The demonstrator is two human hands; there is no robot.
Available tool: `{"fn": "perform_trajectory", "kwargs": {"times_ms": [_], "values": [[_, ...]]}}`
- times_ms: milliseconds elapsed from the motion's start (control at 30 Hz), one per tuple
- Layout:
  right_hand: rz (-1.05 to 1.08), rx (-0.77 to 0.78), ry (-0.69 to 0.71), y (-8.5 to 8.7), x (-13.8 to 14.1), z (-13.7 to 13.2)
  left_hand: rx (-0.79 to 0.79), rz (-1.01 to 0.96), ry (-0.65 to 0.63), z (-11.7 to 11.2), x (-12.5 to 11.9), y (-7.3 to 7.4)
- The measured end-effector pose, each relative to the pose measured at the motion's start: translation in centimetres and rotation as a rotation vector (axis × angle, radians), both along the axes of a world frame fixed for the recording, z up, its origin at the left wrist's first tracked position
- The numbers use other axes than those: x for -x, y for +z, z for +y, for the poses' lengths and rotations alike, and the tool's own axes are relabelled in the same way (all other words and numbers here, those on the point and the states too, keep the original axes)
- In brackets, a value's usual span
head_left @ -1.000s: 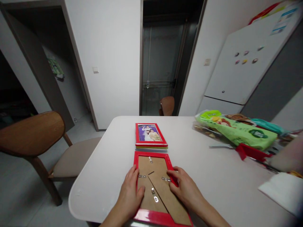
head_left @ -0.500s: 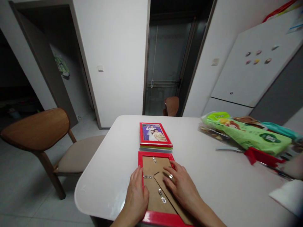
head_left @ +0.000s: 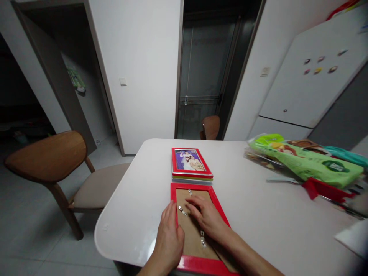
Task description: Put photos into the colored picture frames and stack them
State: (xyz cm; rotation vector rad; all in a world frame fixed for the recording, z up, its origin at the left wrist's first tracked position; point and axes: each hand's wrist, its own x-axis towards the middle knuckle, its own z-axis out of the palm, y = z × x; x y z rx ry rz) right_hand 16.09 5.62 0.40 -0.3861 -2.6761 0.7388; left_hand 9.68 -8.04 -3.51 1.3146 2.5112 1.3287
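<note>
A red picture frame [head_left: 201, 264] lies face down on the table, its brown backing board [head_left: 191, 239] facing up. My left hand [head_left: 169, 235] grips the frame's left edge, thumb along the inner border. Over the upper part of the backing, my right hand [head_left: 207, 214] has bent fingers with thumb and forefinger apart. Its fingertips are just below the top metal clip [head_left: 190, 192] and close to the slanted left clip [head_left: 182, 210]. A lower clip [head_left: 202, 238] stands nearly upright. My right forearm hides part of the board's stand flap [head_left: 227, 258].
Beyond the frame is a stack of frames topped by a red one with a photo [head_left: 189, 160]. On the right lie a green package [head_left: 313, 157], a pale-handled tool [head_left: 283, 180], a red object [head_left: 327, 190] and white paper [head_left: 355, 235]. A wooden chair [head_left: 46, 157] stands left.
My right hand has moved from the frame's right edge up and left across the backing. The left clip has turned from level to slanted, and the lower clip is now more upright.
</note>
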Motion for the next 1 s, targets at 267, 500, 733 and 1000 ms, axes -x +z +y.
{"fn": "perform_trajectory", "kwargs": {"times_ms": [267,500,733,1000], "values": [[-0.060,-0.068,-0.107,0.0,-1.4,1.9,0.010,-0.033,0.011,0.0,-0.1,0.3],[-0.052,-0.150,-0.177,-1.3,3.4,3.0,0.022,-0.035,-0.002,0.4,-0.1,0.3],[-0.019,-0.151,-0.161,-0.1,1.9,2.6,0.026,-0.041,0.014,0.8,-0.6,0.4],[-0.185,-0.124,-0.195,0.1,-6.6,1.7,-0.026,-0.060,0.012,0.8,-0.7,0.1]]}}
